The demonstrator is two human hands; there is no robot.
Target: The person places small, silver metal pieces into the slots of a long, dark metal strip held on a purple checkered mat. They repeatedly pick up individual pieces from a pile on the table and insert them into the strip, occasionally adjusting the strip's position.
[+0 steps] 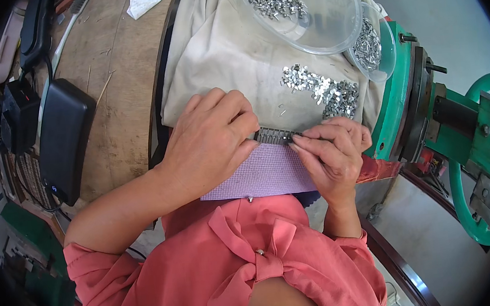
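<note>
My left hand [211,138] grips the left end of a short dark metal strip [274,135] packed with small clips. The fingertips of my right hand [333,151] pinch the strip's right end. Both hands rest over a lilac woven cloth [264,174] on my lap. Just beyond them, a loose heap of small shiny metal clips [324,90] lies on a beige cloth [219,56].
A clear plastic bowl [328,35] holding more clips sits at the top, a smaller clear tub [373,48] beside it. A green metal machine [453,129] stands at the right. A black power bank [66,139] and cables lie on the wooden surface [112,94] at left.
</note>
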